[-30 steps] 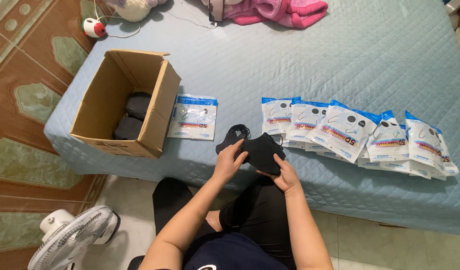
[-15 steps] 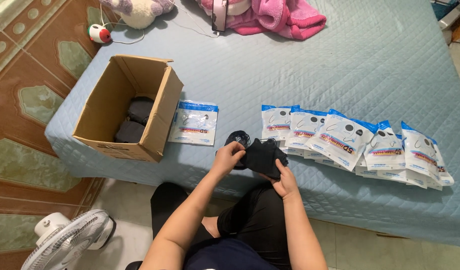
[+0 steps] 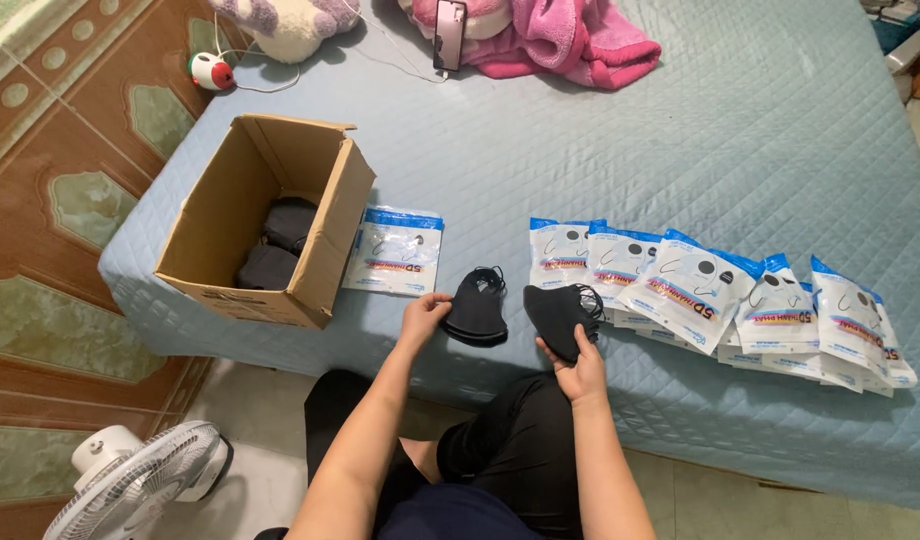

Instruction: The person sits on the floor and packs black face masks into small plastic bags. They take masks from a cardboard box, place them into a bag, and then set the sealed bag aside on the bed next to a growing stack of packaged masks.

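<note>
A bed covered in a pale blue quilted sheet [image 3: 680, 150] fills most of the view, with a brown and green patterned tiled floor [image 3: 60, 200] to its left and a white electric fan [image 3: 130, 480] standing on the floor near the person's knee. The left hand [image 3: 425, 315] is closed around the edge of a small stack of black fabric face masks [image 3: 477, 308] that rests on the sheet near the bed's front edge. The right hand [image 3: 577, 365] grips a second stack of black fabric face masks [image 3: 562, 315] from below, fingers curled under it; the two stacks lie just beside each other but apart. Left of the hands, a single white and blue plastic mask packet [image 3: 395, 250] lies flat next to an open brown cardboard box [image 3: 235, 235] holding more dark masks. To the right, a row of overlapping white and blue mask packets [image 3: 720, 295] stretches across the sheet. A pink blanket [image 3: 570, 40] and a plush toy [image 3: 290, 25] sit at the far side.
</note>
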